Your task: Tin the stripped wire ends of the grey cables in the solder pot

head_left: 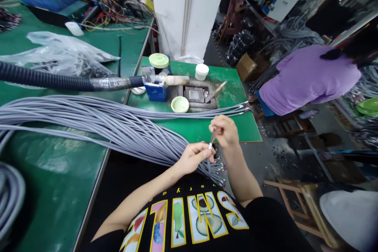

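Between thumb and fingers, my left hand [196, 155] pinches the end of a grey cable [210, 146], which has a white band near its tip. My right hand [225, 130], just above and to the right, is closed on the thin wires [213, 135] fanning out of that cable's end. A thick bundle of grey cables [132, 130] runs from the left across the table and under my left hand, its stripped ends gathered near my lap. Several more cables [203, 114] lie along the green table beyond my hands, wire ends at the right.
A solder pot [195, 94] with a flat scraper [216, 91] on it stands ahead, beside a pale green dish [180, 104], a white tub [202, 72] and a blue box [156, 91]. A ribbed hose [59, 80] reaches in from the left. A person in purple [310, 76] bends over at the right.
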Motion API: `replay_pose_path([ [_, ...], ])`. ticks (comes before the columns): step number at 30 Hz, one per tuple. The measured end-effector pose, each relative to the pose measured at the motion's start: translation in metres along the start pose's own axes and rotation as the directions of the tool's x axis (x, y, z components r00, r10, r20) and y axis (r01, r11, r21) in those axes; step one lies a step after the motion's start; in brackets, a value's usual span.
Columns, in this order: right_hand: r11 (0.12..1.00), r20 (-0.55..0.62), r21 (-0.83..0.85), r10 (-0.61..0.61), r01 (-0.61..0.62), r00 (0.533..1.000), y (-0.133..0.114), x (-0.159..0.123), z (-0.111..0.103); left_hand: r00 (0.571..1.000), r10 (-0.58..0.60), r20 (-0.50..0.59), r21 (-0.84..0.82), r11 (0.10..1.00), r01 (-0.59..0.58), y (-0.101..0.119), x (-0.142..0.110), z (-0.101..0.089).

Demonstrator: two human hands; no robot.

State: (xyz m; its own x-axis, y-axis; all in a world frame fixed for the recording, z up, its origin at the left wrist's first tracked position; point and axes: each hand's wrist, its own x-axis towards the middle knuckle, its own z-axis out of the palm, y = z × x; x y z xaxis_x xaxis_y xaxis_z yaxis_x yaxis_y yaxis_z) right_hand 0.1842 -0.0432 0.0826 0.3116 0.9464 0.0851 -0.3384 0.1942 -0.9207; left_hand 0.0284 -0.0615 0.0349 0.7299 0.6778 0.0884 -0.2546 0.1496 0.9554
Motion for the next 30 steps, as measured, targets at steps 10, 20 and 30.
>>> replay_pose_path([
  [10,0.942,0.376,-0.307,0.249,-0.133,0.893,0.001,-0.009,-0.035,0.998,-0.042,0.037,-0.105,0.993,0.045,-0.003,-0.006,-0.006],
  [20,0.996,0.187,-0.039,0.084,-0.078,0.979,0.024,-0.017,0.009,0.997,-0.076,0.002,-0.043,0.996,0.076,0.0,-0.01,-0.009],
  [30,0.952,0.264,-0.293,0.168,-0.088,0.95,0.007,-0.008,-0.006,0.995,-0.031,-0.09,-0.16,0.987,0.016,-0.017,-0.02,-0.023],
])
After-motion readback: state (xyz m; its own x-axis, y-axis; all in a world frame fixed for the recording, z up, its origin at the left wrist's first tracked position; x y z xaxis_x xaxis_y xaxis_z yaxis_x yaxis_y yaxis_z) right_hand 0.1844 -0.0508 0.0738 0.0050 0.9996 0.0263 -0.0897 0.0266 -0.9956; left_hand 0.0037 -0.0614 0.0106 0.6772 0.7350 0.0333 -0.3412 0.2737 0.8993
